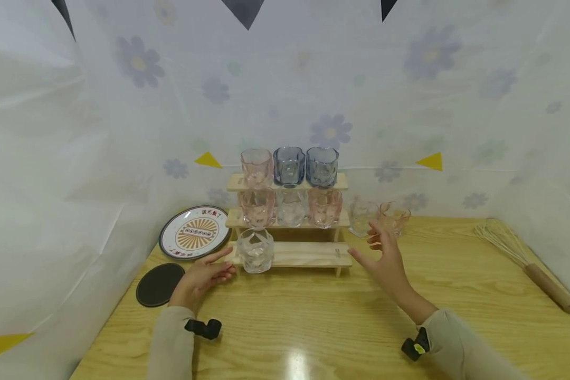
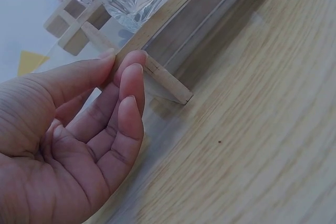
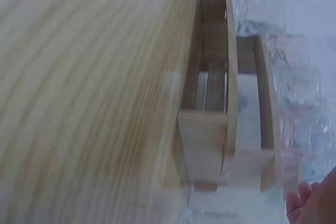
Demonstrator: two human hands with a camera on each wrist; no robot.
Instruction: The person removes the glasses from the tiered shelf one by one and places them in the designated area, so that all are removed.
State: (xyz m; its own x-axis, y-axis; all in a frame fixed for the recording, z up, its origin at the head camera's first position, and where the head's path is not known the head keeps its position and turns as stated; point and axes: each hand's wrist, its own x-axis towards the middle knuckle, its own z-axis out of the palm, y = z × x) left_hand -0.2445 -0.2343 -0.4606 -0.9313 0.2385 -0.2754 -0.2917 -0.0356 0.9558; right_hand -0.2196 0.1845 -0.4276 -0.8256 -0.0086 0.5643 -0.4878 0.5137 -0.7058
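Note:
A wooden three-step rack (image 1: 306,254) stands on the table with faceted glass tumblers on its steps. My left hand (image 1: 201,278) pinches the left end of the lowest step between thumb and fingertips, as the left wrist view shows. One clear tumbler (image 1: 255,256) sits on that step, just beside this hand. Off the rack's right end, my right hand (image 1: 387,264) is spread with thumb and fingers apart, holding nothing. Past its fingertips are a clear tumbler (image 1: 359,219) and a pinkish tumbler (image 1: 395,220) on the table.
Pink tumblers flank a clear tumbler (image 1: 292,207) on the middle step. Up top are a pink tumbler (image 1: 256,166) and two blue tumblers (image 1: 321,166). A patterned plate (image 1: 209,215) and black round mat (image 1: 157,287) lie left; a whisk (image 1: 546,285) lies right.

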